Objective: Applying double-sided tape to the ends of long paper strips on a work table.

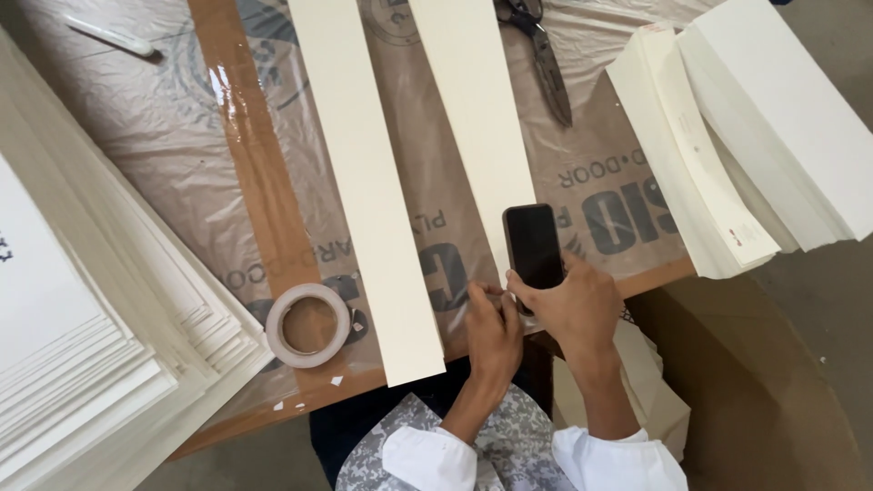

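Observation:
My right hand holds a black phone upright over the near end of the right cream strip, its dark screen facing up. My left hand lies just left of it with curled fingers. Its fingertips rest by the phone's lower left corner on the plastic-covered table. Whether they pinch anything is unclear. A second, longer cream strip lies to the left, reaching the table's front edge.
A roll of clear tape sits near the front edge. Scissors lie at the back. There is a white pen at the far left. Tall paper stacks stand at left and right. A cardboard box stands below right.

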